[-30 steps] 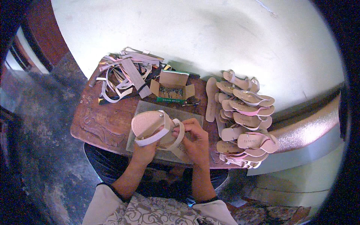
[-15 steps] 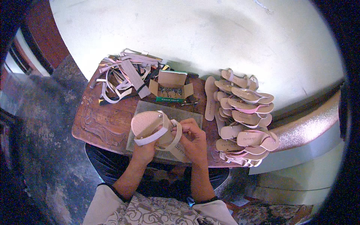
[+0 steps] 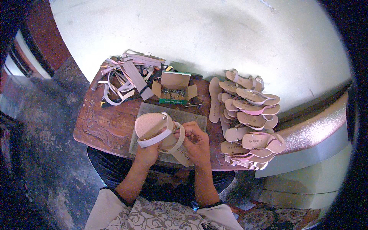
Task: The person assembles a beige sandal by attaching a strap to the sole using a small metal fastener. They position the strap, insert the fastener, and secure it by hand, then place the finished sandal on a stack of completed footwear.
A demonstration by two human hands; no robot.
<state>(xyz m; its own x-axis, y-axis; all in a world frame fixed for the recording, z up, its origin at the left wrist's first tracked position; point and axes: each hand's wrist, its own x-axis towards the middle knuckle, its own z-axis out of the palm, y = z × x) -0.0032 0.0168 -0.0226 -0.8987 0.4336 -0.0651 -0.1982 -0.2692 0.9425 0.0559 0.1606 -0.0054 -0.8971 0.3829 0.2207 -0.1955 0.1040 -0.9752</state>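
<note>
Between both hands point(image 3: 172, 147), seemingly gripped: sandal point(image 3: 157, 132)

Cream sleeves, dark cuffs, patterned garment.

Only one package here: a small open cardboard box point(image 3: 174, 89) at the back of the wooden table point(image 3: 103, 130), flaps spread, with a green front edge and small metal bits inside. No signs or screens.
</note>
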